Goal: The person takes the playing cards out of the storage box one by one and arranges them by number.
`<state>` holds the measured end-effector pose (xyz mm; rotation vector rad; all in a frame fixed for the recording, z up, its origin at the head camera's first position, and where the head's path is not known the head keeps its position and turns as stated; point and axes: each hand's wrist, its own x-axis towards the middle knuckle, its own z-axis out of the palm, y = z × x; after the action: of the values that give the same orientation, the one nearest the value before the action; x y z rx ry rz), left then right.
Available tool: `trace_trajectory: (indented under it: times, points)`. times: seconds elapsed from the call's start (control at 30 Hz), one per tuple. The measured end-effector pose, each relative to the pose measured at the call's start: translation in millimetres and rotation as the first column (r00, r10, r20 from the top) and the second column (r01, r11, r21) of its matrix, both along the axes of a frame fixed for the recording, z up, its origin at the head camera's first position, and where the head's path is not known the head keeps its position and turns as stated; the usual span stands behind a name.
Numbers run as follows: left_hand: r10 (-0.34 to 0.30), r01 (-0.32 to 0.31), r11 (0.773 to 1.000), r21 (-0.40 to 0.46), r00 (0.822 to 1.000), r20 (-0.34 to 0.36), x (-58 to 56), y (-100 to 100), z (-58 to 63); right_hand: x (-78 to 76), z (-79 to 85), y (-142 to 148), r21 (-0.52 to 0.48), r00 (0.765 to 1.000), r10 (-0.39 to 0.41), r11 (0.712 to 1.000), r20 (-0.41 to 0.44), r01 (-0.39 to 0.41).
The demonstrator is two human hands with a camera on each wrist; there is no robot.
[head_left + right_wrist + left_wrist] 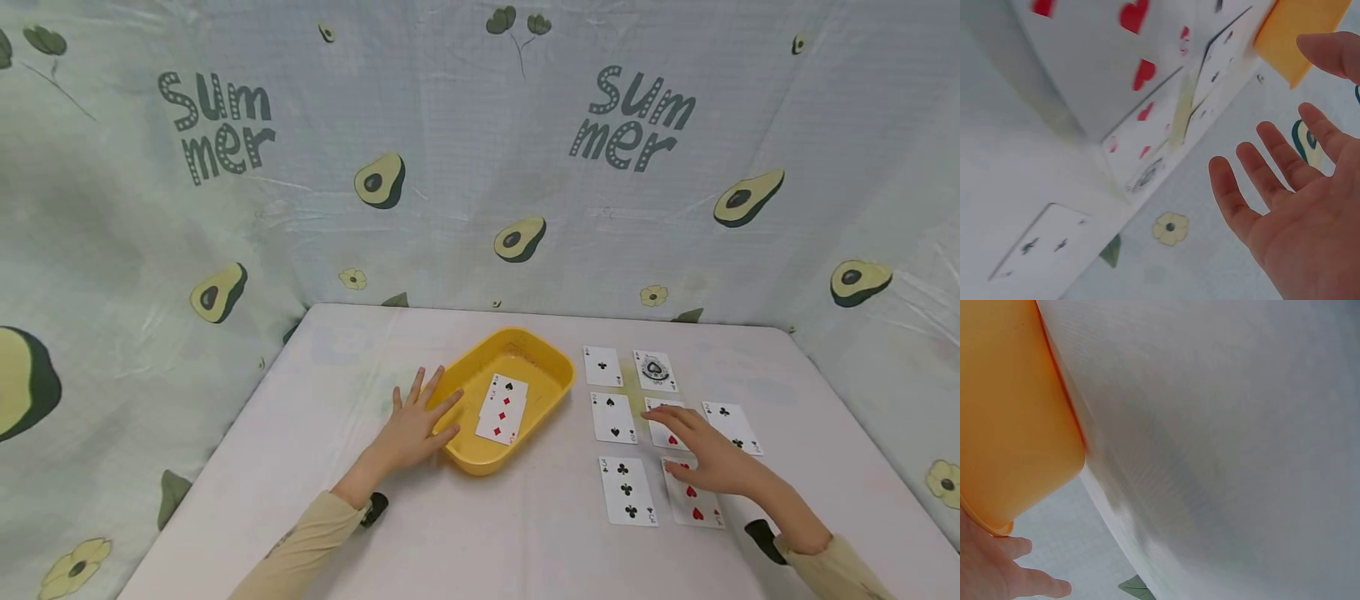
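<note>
My left hand [415, 423] touches the near-left rim of a yellow plastic basin [555, 360], its fingers spread over the edge. Inside the basin lie overlapping playing cards [501, 417] showing a spade and red diamonds. My right hand [708, 454] hovers over the cards at the right with nothing in it. Beneath it, the three of hearts [697, 508] and two of hearts [667, 438] are partly hidden. Around them lie the two of clubs [731, 427], two of spades [613, 417], three of clubs [627, 490], ace of clubs [602, 367] and ace of spades [655, 371].
A pale cloth covers the table [465, 533]. Behind it hangs a fabric backdrop [450, 108] printed with avocados, flowers and lettering. Dark bands [765, 540] sit at both wrists. The basin stands left of the card rows.
</note>
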<state>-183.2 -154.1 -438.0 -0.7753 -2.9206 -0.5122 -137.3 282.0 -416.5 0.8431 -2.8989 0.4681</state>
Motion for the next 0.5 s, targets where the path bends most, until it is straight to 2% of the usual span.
trace_trajectory:
  times: [0.23,0.5]
  points:
    - [0.005,-0.005,1.000,0.004,1.000,0.003,2.0,2,2.6,-19.2,8.9,-15,0.008,0.998,0.048,0.999,0.036,-0.048]
    - [-0.003,0.003,1.000,0.001,1.000,0.009,0.9,2,3.4,-36.0,16.5,-38,-0.006,0.993,0.116,0.993,-0.022,-0.117]
